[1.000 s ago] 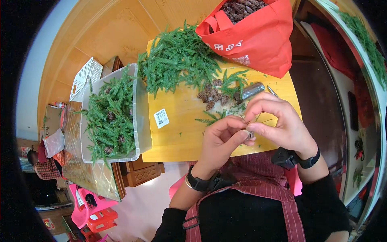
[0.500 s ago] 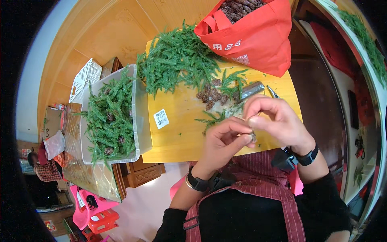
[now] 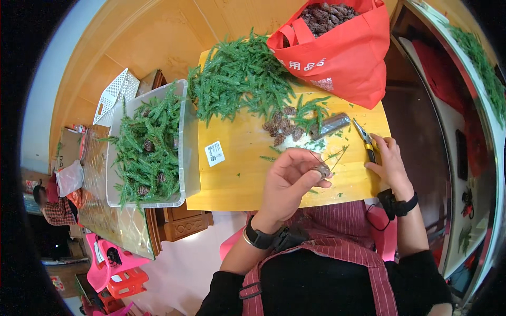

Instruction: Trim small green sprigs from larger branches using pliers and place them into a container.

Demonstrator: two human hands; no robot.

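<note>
My left hand [image 3: 292, 181] pinches a small brown pine cone [image 3: 325, 170] above the front of the yellow table. Two thin wire ends [image 3: 340, 158] spread up from the cone, which the fingers partly cover. At the table's right side, my right hand [image 3: 391, 162] reaches around the yellow-and-black handles of the pliers [image 3: 370, 152], thumb and forefinger apart on either side; the pliers still lie on the table. Several loose pine cones [image 3: 283, 126] form a small pile at the middle, beside a green sprig [image 3: 311, 109] and a dark wrapped bundle [image 3: 333, 125].
A heap of green sprigs [image 3: 240, 79] covers the table's far left. Behind stands a red bag [image 3: 342, 68] filled with pine cones. On the left is a clear plastic bin [image 3: 185, 152] of sprigs and cones. A white label [image 3: 214, 153] lies on the tabletop.
My right hand has left the left hand's fingers and moved right to the pliers. My left hand still holds the pine cone, with its wire ends now showing.
</note>
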